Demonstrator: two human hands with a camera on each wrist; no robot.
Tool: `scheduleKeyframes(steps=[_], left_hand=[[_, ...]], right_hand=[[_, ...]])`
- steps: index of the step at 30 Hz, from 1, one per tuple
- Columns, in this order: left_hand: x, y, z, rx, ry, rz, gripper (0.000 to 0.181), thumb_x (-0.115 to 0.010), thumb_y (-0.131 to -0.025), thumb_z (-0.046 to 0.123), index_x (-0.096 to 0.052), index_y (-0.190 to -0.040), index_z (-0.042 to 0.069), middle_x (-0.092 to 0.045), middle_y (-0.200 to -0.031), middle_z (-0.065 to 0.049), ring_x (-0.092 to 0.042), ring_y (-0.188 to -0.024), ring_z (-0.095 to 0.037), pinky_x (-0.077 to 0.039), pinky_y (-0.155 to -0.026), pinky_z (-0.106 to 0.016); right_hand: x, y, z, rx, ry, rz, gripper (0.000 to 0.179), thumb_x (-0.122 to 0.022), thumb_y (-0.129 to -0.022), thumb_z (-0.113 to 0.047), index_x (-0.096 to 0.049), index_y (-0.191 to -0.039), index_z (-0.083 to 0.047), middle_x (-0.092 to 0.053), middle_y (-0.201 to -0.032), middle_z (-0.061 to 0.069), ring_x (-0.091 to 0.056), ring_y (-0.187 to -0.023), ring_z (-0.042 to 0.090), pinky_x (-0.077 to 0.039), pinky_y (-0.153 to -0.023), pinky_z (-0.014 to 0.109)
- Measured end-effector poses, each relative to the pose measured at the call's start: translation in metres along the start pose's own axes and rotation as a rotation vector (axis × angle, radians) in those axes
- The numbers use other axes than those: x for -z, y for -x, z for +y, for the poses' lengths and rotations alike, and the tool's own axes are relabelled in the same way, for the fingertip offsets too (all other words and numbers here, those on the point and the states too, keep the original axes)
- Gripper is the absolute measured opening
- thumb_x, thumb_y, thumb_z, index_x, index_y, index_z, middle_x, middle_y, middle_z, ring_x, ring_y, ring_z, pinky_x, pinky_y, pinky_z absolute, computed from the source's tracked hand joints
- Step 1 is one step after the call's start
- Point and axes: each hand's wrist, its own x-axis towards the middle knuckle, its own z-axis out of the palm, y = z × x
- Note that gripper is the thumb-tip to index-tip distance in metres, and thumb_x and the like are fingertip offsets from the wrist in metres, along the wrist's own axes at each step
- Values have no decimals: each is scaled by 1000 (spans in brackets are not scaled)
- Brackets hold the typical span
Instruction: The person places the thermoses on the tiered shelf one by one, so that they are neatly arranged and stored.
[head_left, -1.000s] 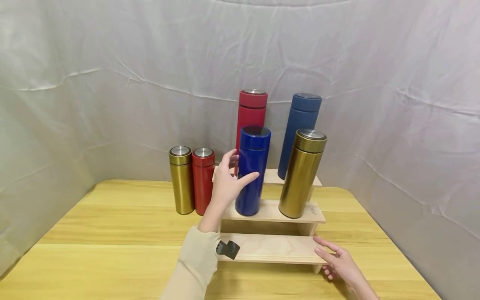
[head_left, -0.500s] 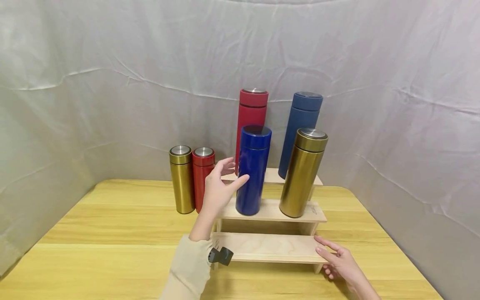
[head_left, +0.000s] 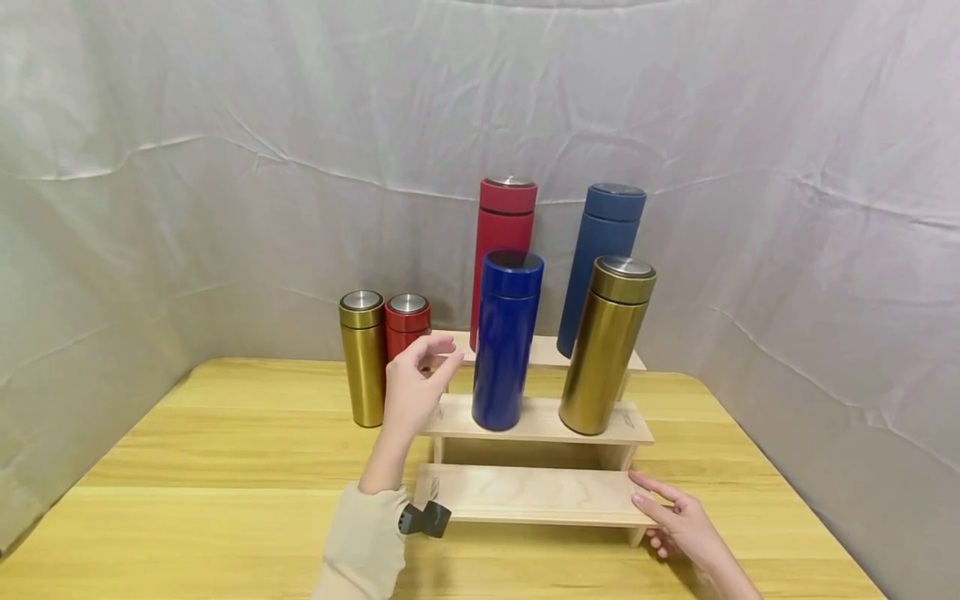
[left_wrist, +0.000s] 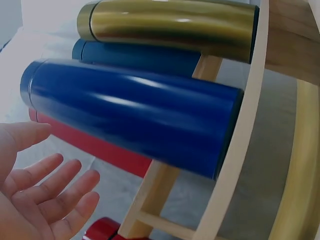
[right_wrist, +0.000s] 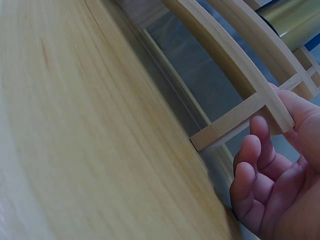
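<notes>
My left hand holds nothing, its fingers loosely bent, in front of the small red thermos. To its right, and apart from it, a glossy blue thermos stands upright on the middle step of a pale wooden three-step display stand. In the left wrist view the left hand's fingers are spread beside the blue thermos. My right hand grips the right end of the lowest step, thumb on top. In the right wrist view its other fingers curl beside the stand's leg.
A gold thermos shares the middle step. On the top step behind stand a tall red thermos and a matte blue thermos. A smaller gold thermos is on the wooden table. Grey cloth surrounds the table.
My left hand has let go of the blue thermos and drawn away left and slightly down, its fingers closing in. The blue thermos stays on the middle step; the right hand keeps its place.
</notes>
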Motion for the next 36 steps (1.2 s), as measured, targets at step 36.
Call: scheduleKeyframes(steps=[36], left_hand=[[54,-3,-57,65,-188,193,24,-66,-80,11,-62,-98,-4,-65,-88,-15,-60,-78,-23,-43,-66,-14]], right_hand=[[0,0,2,21,6,7,31,-56,-88,-22,-58,-96,-53,-48,-53,2,-47,-44,8,-43,-42,19]])
